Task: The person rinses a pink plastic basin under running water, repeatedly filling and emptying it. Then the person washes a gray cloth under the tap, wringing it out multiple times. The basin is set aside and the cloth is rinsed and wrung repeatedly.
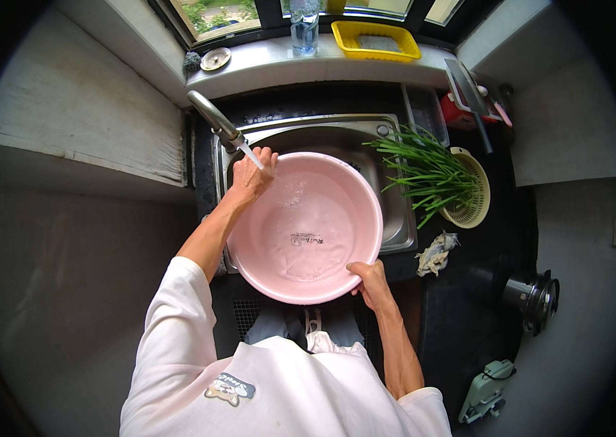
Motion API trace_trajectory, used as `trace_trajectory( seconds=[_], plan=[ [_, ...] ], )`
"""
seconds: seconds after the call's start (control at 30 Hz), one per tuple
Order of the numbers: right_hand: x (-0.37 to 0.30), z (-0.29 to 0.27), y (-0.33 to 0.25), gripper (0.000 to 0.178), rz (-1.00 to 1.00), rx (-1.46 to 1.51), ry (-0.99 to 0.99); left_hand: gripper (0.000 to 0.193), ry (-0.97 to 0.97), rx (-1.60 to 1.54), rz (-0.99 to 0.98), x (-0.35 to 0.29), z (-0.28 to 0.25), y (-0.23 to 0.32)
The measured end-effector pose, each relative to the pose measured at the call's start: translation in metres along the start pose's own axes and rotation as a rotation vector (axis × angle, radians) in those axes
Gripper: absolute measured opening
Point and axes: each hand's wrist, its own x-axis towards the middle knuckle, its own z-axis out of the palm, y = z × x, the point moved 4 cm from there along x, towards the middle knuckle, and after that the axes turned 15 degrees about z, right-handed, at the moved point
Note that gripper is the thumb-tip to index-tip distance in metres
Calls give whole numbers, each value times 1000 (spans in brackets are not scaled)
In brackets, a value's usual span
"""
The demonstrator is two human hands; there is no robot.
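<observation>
A large pink basin (308, 255) is over the front part of the metal sink (399, 237), its near rim reaching past the counter edge toward my body. Shallow clear water shows on its bottom. My right hand (372, 284) grips the near right rim, thumb inside and fingers underneath. At the far left rim my left hand (252, 175) is closed over the edge, its fingertips partly hidden. Water streams from the faucet (220, 120) onto this hand and the rim beside it.
Long green stalks (432, 167) lie across a cream strainer basket (477, 197) right of the sink. Nearby are a crumpled cloth (437, 254), a cleaver (467, 91) and a clear tray (424, 113). A yellow basket (351, 47) and a bottle (304, 29) stand on the windowsill.
</observation>
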Motion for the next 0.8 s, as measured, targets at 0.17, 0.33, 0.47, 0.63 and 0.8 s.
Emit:
trace_trajectory(
  seconds=[0.17,0.33,0.47,0.63,0.8],
  plan=[
    [1,0,0,32,12,11,0,44,-250,-116,-74,37,22,-2],
    [1,1,0,32,19,12,19,52,-319,-300,-178,50,41,-15],
    [0,3,0,31,11,41,19,57,-349,-553,-314,48,60,-33],
    [0,3,-1,31,8,43,6,55,-321,-646,-416,30,68,-62],
    [2,3,-2,32,24,43,11,45,-263,-855,-585,-14,61,-84]
  ],
)
